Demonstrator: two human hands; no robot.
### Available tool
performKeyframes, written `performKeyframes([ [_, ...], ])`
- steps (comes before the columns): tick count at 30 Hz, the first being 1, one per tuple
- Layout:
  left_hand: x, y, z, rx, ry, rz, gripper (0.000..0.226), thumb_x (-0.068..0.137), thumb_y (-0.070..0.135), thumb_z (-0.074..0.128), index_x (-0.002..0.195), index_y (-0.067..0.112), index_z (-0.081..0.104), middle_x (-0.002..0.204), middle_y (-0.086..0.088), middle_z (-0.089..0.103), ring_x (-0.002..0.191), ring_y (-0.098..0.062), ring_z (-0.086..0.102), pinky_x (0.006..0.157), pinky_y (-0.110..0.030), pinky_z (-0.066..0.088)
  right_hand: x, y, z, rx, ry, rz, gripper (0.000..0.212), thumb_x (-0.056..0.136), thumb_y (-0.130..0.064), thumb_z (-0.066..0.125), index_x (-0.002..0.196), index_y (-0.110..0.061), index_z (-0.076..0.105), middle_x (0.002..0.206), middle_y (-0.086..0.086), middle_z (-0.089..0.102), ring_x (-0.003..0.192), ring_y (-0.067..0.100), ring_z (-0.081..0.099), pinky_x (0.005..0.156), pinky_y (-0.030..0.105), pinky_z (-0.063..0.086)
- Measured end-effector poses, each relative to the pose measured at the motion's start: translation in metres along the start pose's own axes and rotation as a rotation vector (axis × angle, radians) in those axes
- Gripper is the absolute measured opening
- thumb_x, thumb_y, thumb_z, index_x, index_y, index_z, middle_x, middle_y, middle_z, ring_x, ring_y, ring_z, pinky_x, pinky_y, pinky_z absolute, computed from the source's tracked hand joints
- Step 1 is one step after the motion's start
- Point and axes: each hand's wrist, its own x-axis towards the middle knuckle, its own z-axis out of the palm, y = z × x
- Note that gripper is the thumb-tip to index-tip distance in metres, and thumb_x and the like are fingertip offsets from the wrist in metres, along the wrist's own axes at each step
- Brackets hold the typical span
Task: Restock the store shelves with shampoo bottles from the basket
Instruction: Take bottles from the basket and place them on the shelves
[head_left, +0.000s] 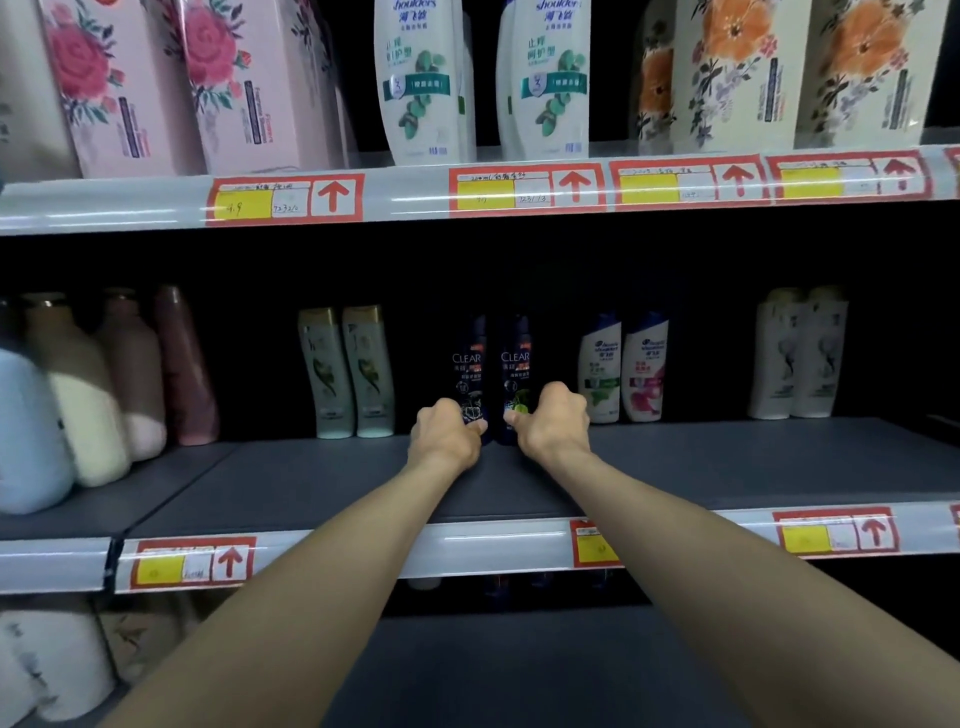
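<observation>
1. Head view: the left hand (447, 431) has its fingers curled round the lower part of the left Clear bottle (470, 371). The right hand (553, 421) is wrapped the same way round the right Clear bottle (515, 364).
2. Both dark bottles stand upright, deep on the shelf (311, 488), side by side in the space between the two grips. Whether they touch each other, I cannot tell.
3. Risk one: both holds sit low, with tall bottle above them. A quick push or a snatchy release could rock a bottle over towards the back.
4. Risk two: just outside the right grip stand the white bottles (600, 369), very near the knuckles. Spreading that hand wide on release could knock the nearest one.
5. Risk three: outside the left grip, the green bottles (322, 374) have a little more room, but a sideways wrist swing reaches them.
6. Risk four: thumbs sit close together between the bottles, so squeezing inward could clash them and twist the labels off front.
</observation>
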Motion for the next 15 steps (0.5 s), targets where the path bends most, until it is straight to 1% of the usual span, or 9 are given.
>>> performKeyframes([
  [2, 0.001, 0.001, 0.001, 0.029, 0.008, -0.004, 0.032, 0.1, 0.04, 0.063, 0.09, 0.014, 0.048, 0.119, -0.017, 0.061, 0.114, -0.039, 0.06, 0.08, -0.036, 0.042, 0.002, 0.0, 0.001, -0.003, 0.002, 0.004, 0.044, 0.09, -0.034, 0.078, 0.073, -0.018, 0.04, 0.09, 0.006, 0.052, 0.087, 0.027, 0.052, 0.072, 0.036, 0.046],
  [6, 0.003, 0.002, 0.003, 0.062, 0.014, -0.012, 0.033, 0.1, 0.044, 0.062, 0.091, 0.015, 0.048, 0.12, -0.017, 0.063, 0.114, -0.039, 0.061, 0.08, -0.037, 0.043, 0.005, 0.0, 0.001, -0.015, -0.019, -0.002, 0.041, 0.09, -0.035, 0.078, 0.08, -0.015, 0.044, 0.082, 0.002, 0.047, 0.086, 0.027, 0.052, 0.071, 0.035, 0.044],
  [9, 0.0, 0.003, -0.002, 0.018, -0.029, -0.019, 0.036, 0.098, 0.045, 0.065, 0.094, 0.012, 0.051, 0.119, -0.016, 0.063, 0.111, -0.037, 0.061, 0.081, -0.037, 0.045, 0.002, 0.0, -0.005, -0.03, -0.056, 0.013, 0.038, 0.089, -0.035, 0.079, 0.09, -0.012, 0.048, 0.093, 0.007, 0.05, 0.088, 0.027, 0.05, 0.073, 0.035, 0.044],
  [11, -0.005, 0.005, -0.009, -0.017, -0.045, -0.02, 0.038, 0.097, 0.044, 0.067, 0.093, 0.011, 0.051, 0.119, -0.017, 0.063, 0.106, -0.035, 0.06, 0.081, -0.035, 0.045, -0.003, 0.0, -0.012, -0.02, -0.049, 0.017, 0.038, 0.089, -0.035, 0.079, 0.092, -0.012, 0.049, 0.096, 0.008, 0.051, 0.089, 0.027, 0.05, 0.074, 0.034, 0.045],
  [13, -0.015, 0.007, -0.019, -0.054, -0.047, -0.015, 0.038, 0.096, 0.045, 0.068, 0.093, 0.01, 0.051, 0.119, -0.016, 0.063, 0.1, -0.032, 0.057, 0.081, -0.033, 0.043, -0.011, 0.0, -0.023, -0.004, -0.04, -0.003, 0.034, 0.09, -0.034, 0.078, 0.093, -0.01, 0.054, 0.099, 0.009, 0.056, 0.092, 0.029, 0.057, 0.076, 0.033, 0.047],
  [15, -0.03, 0.009, -0.029, -0.116, -0.046, -0.007, 0.039, 0.095, 0.045, 0.069, 0.1, 0.008, 0.058, 0.123, -0.016, 0.065, 0.105, -0.032, 0.06, 0.082, -0.03, 0.043, -0.024, -0.002, -0.035, 0.054, -0.046, -0.028, 0.033, 0.09, -0.033, 0.078, 0.107, -0.007, 0.065, 0.108, 0.011, 0.064, 0.103, 0.03, 0.064, 0.082, 0.031, 0.049],
])
